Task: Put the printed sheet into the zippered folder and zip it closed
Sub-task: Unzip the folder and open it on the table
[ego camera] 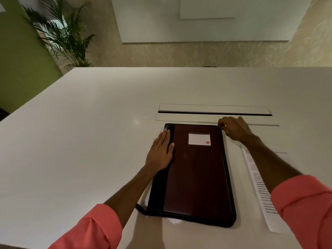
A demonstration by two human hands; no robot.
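Here the zippered folder (195,173), dark maroon with a black spine and white label, lies closed on the white table (80,141). Left hand (159,153) rests flat, fingers spread, on the spine. Right hand (233,128) curls at the far right corner; grip unclear. Printed sheet (258,191) lies just right, under that forearm. Cable slot (214,113) behind.

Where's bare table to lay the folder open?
Bare: the wide stretch of table left of the folder and left hand, plus the far strip beyond the cable slot. Crowded: right side, where the right hand and printed sheet sit.
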